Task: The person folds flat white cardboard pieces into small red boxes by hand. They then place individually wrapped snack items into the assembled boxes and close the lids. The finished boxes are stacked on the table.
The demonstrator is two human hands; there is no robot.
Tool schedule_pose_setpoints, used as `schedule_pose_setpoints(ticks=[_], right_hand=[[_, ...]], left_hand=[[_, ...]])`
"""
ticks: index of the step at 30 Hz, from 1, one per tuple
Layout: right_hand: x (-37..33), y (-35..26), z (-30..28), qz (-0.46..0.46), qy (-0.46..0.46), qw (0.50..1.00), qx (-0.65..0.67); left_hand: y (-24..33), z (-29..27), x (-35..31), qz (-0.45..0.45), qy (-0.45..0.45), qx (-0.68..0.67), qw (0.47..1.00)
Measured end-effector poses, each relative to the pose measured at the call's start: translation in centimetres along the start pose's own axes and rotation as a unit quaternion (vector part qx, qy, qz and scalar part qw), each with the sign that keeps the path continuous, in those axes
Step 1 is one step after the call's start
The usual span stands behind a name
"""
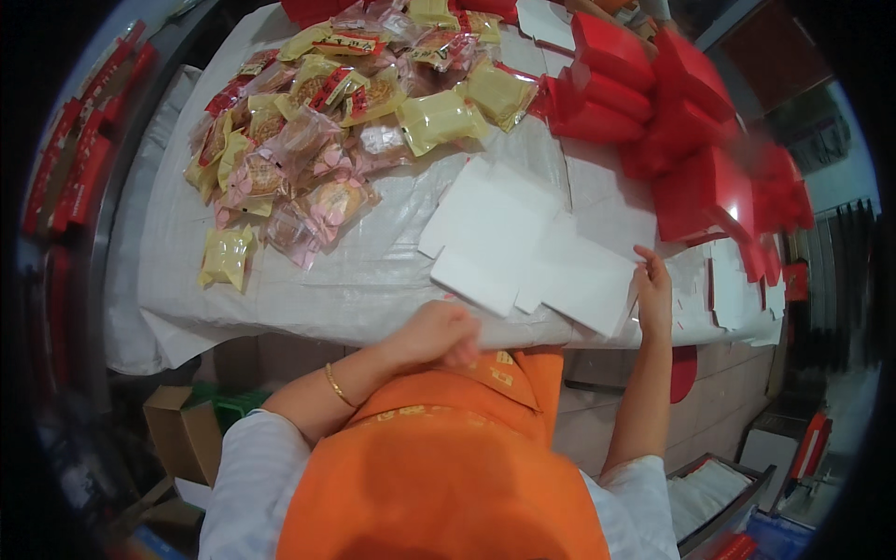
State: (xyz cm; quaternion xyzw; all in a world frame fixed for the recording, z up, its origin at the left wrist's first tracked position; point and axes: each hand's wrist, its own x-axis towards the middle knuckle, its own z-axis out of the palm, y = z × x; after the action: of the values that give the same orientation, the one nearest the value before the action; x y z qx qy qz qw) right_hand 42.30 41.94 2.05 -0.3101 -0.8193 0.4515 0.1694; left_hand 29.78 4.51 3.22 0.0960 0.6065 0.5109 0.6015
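Observation:
Curled and slightly blurred, my left hand hangs over the near table edge, just left of the white cards; what its fingers hold, if anything, is hidden. My right hand is at the right edge of a flat white card, fingers closed about that edge. Left of this card, several more white cards overlap on the table cover. Beyond my left hand lies a heap of wrapped round pastries in clear, pink-patterned and yellow packets. One yellow packet lies apart at its near left.
Red boxes are stacked along the right side of the white-covered table. More white cards lie below them. Another person's hands show at the far right edge. An open cardboard box stands on the floor at left.

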Motion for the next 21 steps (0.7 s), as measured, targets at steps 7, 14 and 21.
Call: schedule_pose_setpoints(ticks=[7,14,21], right_hand=[[5.6,-3.4,2.5,-0.221,0.078,0.938,-0.256],[-4.2,-10.5,15.4,-0.311,-0.071,0.947,-0.05],[-4.8,-12.2,16.9,-0.25,-0.187,0.94,-0.142]], left_hand=[[-1.6,-3.7,-0.7,0.309,0.386,0.229,0.838],[1.0,-6.0,4.4,0.314,0.444,0.188,0.818],[5.5,-8.1,7.5,0.174,0.433,0.348,0.813]])
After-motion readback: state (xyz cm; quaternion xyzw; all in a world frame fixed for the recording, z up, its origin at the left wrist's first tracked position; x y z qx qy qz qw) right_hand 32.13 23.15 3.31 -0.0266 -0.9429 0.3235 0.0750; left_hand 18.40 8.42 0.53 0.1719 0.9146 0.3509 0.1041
